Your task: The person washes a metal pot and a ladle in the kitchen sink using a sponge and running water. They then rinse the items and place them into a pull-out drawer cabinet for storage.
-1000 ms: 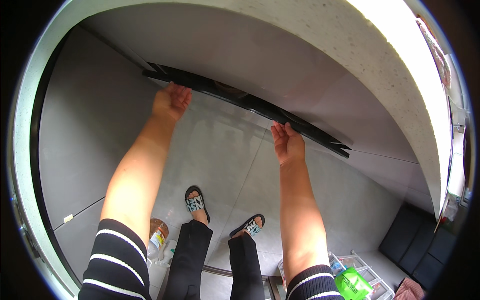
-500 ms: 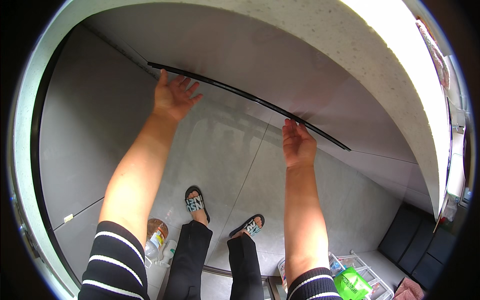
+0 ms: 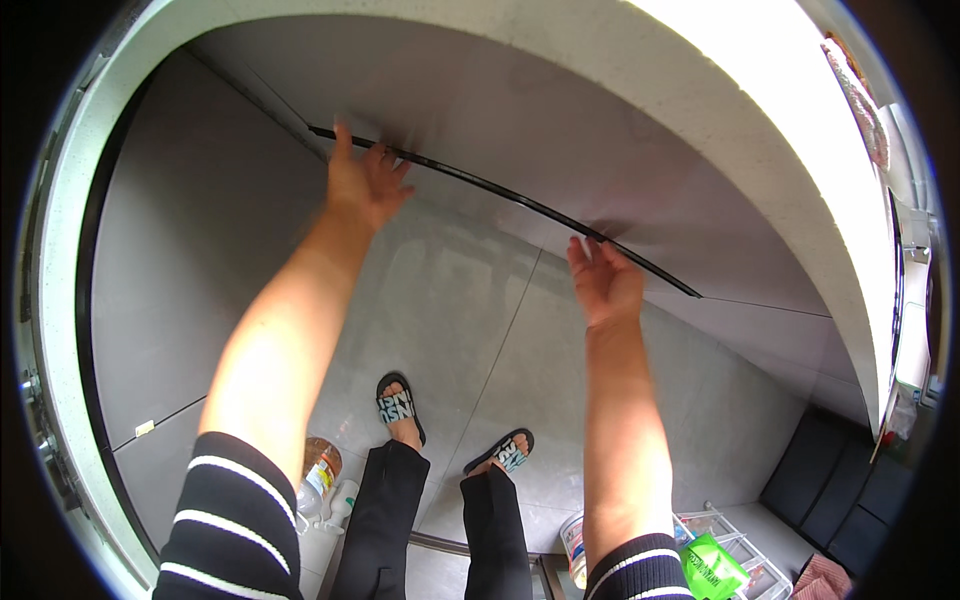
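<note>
A long black bar handle (image 3: 500, 190) runs along the lower edge of a grey cabinet front (image 3: 520, 110). My left hand (image 3: 368, 185) is at the bar's left part, palm up, thumb raised across it and fingers spread, with some fingertips at the bar. Toward its right end, my right hand (image 3: 607, 280) is also palm up, its stretched fingers reaching up to the bar's lower edge. Whether the right fingertips hook behind the bar is hard to tell. Neither hand is closed around it.
A pale speckled countertop (image 3: 700, 70) curves overhead. On the grey tiled floor (image 3: 450, 300) are my two sandalled feet. A bottle (image 3: 320, 465) stands at lower left. At lower right, a green bag (image 3: 712, 566) lies on a white rack (image 3: 750, 550), near dark cabinets (image 3: 830, 475).
My left hand has shifted right, and its thumb now crosses the bar. My right hand has moved slightly right with its fingers more apart. The bar looks nearly the same.
</note>
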Motion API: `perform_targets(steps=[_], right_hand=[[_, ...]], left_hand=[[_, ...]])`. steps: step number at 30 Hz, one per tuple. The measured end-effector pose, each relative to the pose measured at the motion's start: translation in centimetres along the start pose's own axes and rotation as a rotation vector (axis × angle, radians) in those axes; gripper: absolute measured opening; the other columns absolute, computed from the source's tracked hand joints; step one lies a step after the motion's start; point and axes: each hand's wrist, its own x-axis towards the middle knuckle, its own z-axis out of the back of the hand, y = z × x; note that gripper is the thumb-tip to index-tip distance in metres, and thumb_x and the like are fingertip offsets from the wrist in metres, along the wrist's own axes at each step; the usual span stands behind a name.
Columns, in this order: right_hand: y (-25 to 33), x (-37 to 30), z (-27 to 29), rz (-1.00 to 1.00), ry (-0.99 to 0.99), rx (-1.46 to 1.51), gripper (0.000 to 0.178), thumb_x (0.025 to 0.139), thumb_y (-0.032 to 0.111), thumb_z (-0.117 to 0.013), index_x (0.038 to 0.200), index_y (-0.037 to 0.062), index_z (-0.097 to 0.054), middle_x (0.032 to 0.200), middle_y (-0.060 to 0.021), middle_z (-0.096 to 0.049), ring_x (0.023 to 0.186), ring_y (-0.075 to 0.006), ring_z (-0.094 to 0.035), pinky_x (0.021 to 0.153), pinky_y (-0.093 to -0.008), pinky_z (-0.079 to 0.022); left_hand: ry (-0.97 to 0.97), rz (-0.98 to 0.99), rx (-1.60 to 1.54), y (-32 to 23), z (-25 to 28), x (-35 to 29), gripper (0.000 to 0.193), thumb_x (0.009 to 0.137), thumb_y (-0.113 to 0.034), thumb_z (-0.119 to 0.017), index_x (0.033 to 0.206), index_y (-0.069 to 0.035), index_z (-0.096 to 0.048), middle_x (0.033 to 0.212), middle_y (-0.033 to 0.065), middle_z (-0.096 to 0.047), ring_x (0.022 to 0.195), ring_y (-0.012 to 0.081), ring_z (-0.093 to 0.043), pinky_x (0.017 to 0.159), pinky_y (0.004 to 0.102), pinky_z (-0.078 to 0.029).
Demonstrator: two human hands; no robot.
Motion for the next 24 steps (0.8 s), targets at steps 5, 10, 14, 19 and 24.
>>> perform_targets(steps=[5, 10, 14, 19, 24], right_hand=[[-2.9, -6.7, 6.7, -0.119, -0.123, -0.007, 0.032, 0.083, 0.007, -0.058, 0.114, 0.003, -0.05, 0.116, -0.0138, -0.051, 0.1, -0.0312, -0.055, 0.085, -0.0421, -0.049], [-2.7, -23.7, 16.8, -0.385, -0.358, 0.077, 0.035, 0.087, 0.011, -0.055, 0.12, 0.0017, -0.048, 0.116, -0.0199, -0.054, 0.104, -0.0346, -0.055, 0.085, -0.0438, -0.05], [0.9, -32.0, 15.8, -0.48, -0.364, 0.003, 0.035, 0.086, 0.015, -0.054, 0.118, 0.0019, -0.05, 0.116, -0.0225, -0.055, 0.106, -0.0369, -0.054, 0.089, -0.048, -0.047], [8.7, -36.6, 7.7, -0.465, -0.107, -0.039, 0.045, 0.084, 0.017, -0.059, 0.125, 0.003, -0.047, 0.12, -0.0227, -0.054, 0.105, -0.035, -0.056, 0.09, -0.0459, -0.047], [18.1, -39.5, 0.2, -0.358, 0.22, -0.191, 0.042, 0.091, 0.017, -0.051, 0.13, 0.0025, -0.041, 0.119, -0.0219, -0.056, 0.103, -0.0299, -0.059, 0.089, -0.0403, -0.049]], left_hand=[[-0.105, 0.132, 0.122, 5.1, 7.1, -6.8, 0.097, 0.078, -0.076, -0.037, 0.146, -0.011, -0.014, 0.153, 0.0107, -0.011, 0.14, 0.0272, -0.013, 0.11, 0.0523, 0.002], [-0.257, 0.422, 0.14, 10.8, 14.7, -24.3, 0.075, 0.088, -0.058, -0.045, 0.141, -0.008, -0.028, 0.14, 0.011, -0.04, 0.125, 0.0255, -0.04, 0.097, 0.0414, -0.034], [-0.294, 0.458, 0.1, 11.0, 11.3, -34.5, 0.057, 0.092, -0.046, -0.047, 0.131, -0.006, -0.039, 0.13, 0.0135, -0.049, 0.117, 0.0298, -0.049, 0.095, 0.0434, -0.038], [-0.123, 0.378, 0.121, 9.2, -2.7, -40.3, 0.043, 0.096, -0.033, -0.045, 0.127, -0.004, -0.043, 0.124, 0.0155, -0.053, 0.112, 0.031, -0.054, 0.093, 0.0436, -0.043], [0.128, 0.267, 0.248, 7.1, -18.1, -43.7, 0.039, 0.096, -0.028, -0.046, 0.124, -0.002, -0.045, 0.117, 0.0149, -0.057, 0.107, 0.0275, -0.057, 0.091, 0.039, -0.046]])
